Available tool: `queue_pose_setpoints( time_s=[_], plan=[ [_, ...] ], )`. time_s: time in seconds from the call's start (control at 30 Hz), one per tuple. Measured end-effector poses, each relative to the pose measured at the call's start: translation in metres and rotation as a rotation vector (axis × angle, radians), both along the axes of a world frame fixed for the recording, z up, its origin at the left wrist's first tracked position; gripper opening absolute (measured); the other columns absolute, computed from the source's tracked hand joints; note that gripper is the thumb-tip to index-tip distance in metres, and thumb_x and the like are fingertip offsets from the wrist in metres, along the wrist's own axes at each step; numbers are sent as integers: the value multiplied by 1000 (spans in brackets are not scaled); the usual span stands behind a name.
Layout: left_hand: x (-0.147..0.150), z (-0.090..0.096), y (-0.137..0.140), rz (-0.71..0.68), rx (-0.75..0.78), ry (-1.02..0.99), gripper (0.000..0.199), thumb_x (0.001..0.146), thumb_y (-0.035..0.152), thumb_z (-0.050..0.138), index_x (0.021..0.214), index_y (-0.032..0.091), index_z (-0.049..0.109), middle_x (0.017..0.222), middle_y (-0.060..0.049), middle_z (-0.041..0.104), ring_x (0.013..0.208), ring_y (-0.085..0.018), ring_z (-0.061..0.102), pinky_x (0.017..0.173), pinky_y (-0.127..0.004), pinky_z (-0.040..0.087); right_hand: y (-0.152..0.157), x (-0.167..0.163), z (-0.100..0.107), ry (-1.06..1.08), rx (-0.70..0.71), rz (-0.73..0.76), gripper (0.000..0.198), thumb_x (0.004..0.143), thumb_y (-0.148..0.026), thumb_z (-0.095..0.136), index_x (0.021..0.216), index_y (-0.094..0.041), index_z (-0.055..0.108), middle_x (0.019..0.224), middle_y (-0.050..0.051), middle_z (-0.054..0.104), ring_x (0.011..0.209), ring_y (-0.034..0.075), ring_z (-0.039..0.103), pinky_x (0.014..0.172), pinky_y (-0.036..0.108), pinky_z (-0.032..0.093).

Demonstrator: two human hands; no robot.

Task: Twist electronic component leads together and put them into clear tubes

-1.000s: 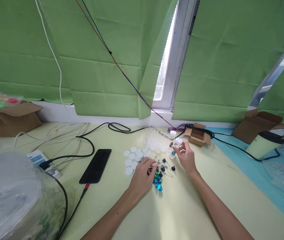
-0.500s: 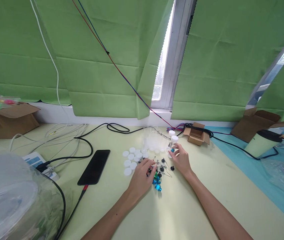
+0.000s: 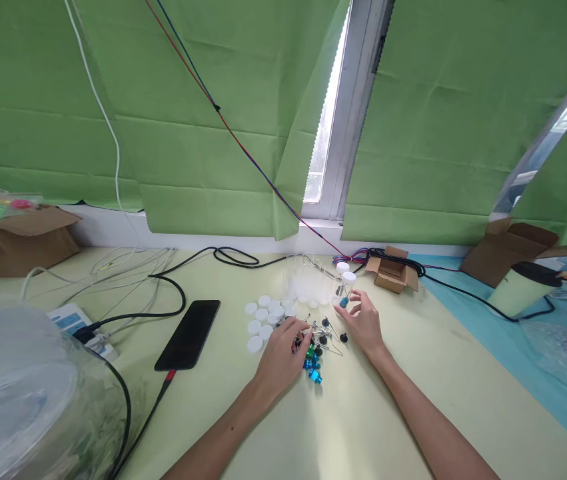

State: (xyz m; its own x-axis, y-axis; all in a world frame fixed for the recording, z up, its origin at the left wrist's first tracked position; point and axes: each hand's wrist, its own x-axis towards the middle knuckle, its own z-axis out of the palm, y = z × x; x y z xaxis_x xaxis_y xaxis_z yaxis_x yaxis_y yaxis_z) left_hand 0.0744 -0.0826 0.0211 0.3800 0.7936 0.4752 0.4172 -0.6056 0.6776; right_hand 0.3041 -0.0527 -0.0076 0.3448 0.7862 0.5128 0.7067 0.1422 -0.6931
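Two hands at work on a pale surface [image 3: 363, 413], well apart. Left hand [image 3: 286, 347], lower centre: fingers curled at a pile of small parts [image 3: 318, 351]; grip indeterminable. Right hand [image 3: 363, 320], right of centre: thumb and fingers about a white-capped clear vial [image 3: 347, 289]; closure indeterminable. White caps [image 3: 266, 331]: left of the pile.

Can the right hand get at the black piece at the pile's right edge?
Probably yes: the right hand is close by, and nothing visible covers the black piece. The hand's fingertips are at a capped vial, though; whether they grip it is unclear.
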Motion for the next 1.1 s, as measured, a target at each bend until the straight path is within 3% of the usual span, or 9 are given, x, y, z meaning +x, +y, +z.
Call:
queue_pose_setpoints(
  time_s=[0.13,0.2,0.27,0.4,0.63,0.9,1.1],
  plan=[
    [0,-1,-1,-3,2,9,20,96,28,45,97,20,64,92,-5,63,74,-16,58,65,-29,47,-11,-2,10,7,127,-182,44,80,-55,64,101,-18,53,86,3,59,60,15,54,60,29,46],
    [0,-1,-1,-4,0,17,20,96,27,45,95,20,64,91,-5,63,73,-16,58,65,-29,47,-17,-7,15,-41,190,-170,32,87,-50,57,89,-19,54,72,-1,55,58,15,51,60,27,43],
    [0,-1,-1,-1,3,22,20,96,27,45,93,20,64,92,-5,63,72,-16,57,66,-29,47,-19,-16,20,-109,186,-54,27,92,-43,51,82,-19,55,63,-3,52,56,14,50,58,25,40],
    [0,-1,-1,7,7,38,21,96,27,45,92,20,64,89,-4,63,70,-16,56,64,-28,45,-12,-38,35,-184,124,149,24,97,-35,45,101,-18,61,64,-2,60,51,12,51,58,23,40],
    [-2,-1,1,40,-4,55,21,96,27,45,93,20,65,84,-4,63,67,-15,54,64,-28,43,16,-53,76,-307,18,169,30,97,-30,47,123,-18,57,71,2,69,56,15,59,60,24,38],
    [-4,-1,4,49,-11,81,21,96,26,46,92,20,66,84,-4,64,72,-16,57,63,-28,43,29,-50,84,-416,-167,167,17,95,-31,54,98,-19,65,66,3,68,59,17,60,56,24,30],
    [-5,1,5,64,-21,105,22,96,27,45,91,20,65,83,-4,63,72,-17,58,63,-28,42,29,-51,86,-400,-180,262,27,99,-28,44,77,-19,58,57,1,58,49,14,48,51,24,25]
  ],
)
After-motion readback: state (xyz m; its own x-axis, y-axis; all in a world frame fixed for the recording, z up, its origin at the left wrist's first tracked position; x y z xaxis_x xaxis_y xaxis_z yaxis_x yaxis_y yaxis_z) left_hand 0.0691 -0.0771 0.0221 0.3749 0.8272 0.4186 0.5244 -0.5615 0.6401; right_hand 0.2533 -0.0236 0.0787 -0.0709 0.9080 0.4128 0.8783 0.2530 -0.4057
